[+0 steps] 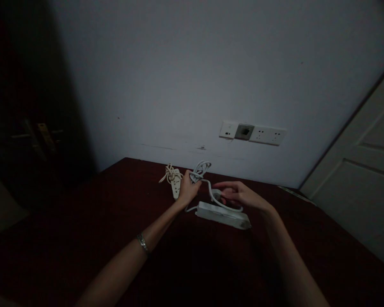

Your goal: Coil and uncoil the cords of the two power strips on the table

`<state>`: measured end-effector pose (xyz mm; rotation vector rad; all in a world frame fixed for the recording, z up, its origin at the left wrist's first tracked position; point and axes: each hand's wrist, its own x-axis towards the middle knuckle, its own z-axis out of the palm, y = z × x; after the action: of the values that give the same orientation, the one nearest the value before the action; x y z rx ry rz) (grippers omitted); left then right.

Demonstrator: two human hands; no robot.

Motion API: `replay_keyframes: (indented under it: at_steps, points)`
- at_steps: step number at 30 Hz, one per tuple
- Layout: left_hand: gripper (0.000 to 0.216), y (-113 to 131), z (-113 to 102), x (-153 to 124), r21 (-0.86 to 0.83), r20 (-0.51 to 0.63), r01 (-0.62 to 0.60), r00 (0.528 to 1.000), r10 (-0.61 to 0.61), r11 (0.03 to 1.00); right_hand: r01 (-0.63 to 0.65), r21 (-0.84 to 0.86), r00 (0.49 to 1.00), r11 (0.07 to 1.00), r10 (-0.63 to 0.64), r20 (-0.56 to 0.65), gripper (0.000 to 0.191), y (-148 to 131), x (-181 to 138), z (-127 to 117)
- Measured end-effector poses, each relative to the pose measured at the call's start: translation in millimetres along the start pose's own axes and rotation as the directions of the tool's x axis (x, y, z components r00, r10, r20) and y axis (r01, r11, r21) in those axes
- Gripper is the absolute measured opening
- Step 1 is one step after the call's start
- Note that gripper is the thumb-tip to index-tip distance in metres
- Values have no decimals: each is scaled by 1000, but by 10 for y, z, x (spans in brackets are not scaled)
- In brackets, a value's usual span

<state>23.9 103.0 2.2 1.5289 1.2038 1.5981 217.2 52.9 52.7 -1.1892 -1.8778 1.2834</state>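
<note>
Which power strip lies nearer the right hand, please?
The long white strip beneath the right hand; the smaller strip lies behind the left hand.

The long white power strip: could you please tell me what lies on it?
A grey cord loops across the power strip, up to the bundle in the left hand. The right hand, just above, hides part of the top; the rest is too dim to make out.

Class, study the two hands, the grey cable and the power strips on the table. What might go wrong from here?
The left hand grips a loose bunch of grey cable; its loops may tangle. That cable runs to the white power strip near the right hand; a tug could drag it across the table. The second strip, with its knotted cord, lies behind the left hand and might snag.
</note>
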Motion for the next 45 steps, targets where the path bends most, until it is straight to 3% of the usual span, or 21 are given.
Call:
replay_keyframes:
  at_steps: [2,4,5,6,8,9,10,11,13,15,16,18,21,27,32,35,38,41,45]
  points:
    - [19,9,-5,-3,-2,7,-17,1000,17,1000,-106,-233,992,967,87,-89,40,14,-81,-161]
    - [18,32,-15,-14,3,19,-60,998,60,998,-158,-407,942,900,14,-334,34,13,-127,-265]
    - [18,48,-20,-22,11,29,-82,996,82,997,-167,-469,874,867,-90,-477,35,-4,-140,-287]
    - [18,65,-24,-31,21,41,-99,994,98,995,-163,-519,773,839,-218,-596,36,-36,-149,-287]
    - [19,98,-25,-52,49,61,-110,992,107,993,-98,-593,554,799,-451,-700,39,-133,-160,-225]
    - [19,111,-22,-62,64,67,-108,992,104,992,-33,-614,500,788,-519,-693,40,-192,-163,-166]
    - [19,121,-18,-71,76,70,-107,992,101,991,55,-612,496,789,-554,-669,41,-249,-163,-95]
    - [20,127,-13,-79,86,69,-103,993,98,991,151,-580,540,801,-558,-630,41,-298,-158,-15]
    - [20,128,-9,-90,95,55,-91,995,86,991,300,-429,700,852,-502,-509,41,-354,-128,150]
    - [22,114,-14,-94,101,43,-85,996,80,991,343,-216,856,914,-399,-330,43,-339,-64,292]
    - [23,103,-19,-94,102,48,-92,995,87,991,329,-116,907,937,-347,-239,44,-307,-23,346]
    - [25,74,-31,-93,103,73,-123,991,116,987,286,45,952,957,-278,-130,47,-216,68,415]
    - [27,33,-36,-91,125,87,-163,984,153,979,278,141,956,950,-260,-135,49,-86,178,438]
    - [24,24,0,-95,146,75,-135,989,125,980,274,15,951,962,-268,-151,42,-30,228,427]
    - [26,41,23,-107,46,113,-105,989,100,993,168,-57,970,984,-175,-168,46,-50,206,408]
    - [34,43,3,-110,-107,224,-93,968,116,990,159,-52,975,986,-165,-149,48,-67,179,355]
    - [45,61,-51,-101,-338,396,29,911,114,941,165,1,981,986,-164,-108,48,-105,145,313]
    - [48,118,-111,-80,-515,493,228,867,68,827,179,33,981,983,-176,-77,46,-144,117,298]
    - [39,226,-138,-33,-591,591,437,807,-4,678,183,32,982,983,-180,-64,47,-143,109,293]
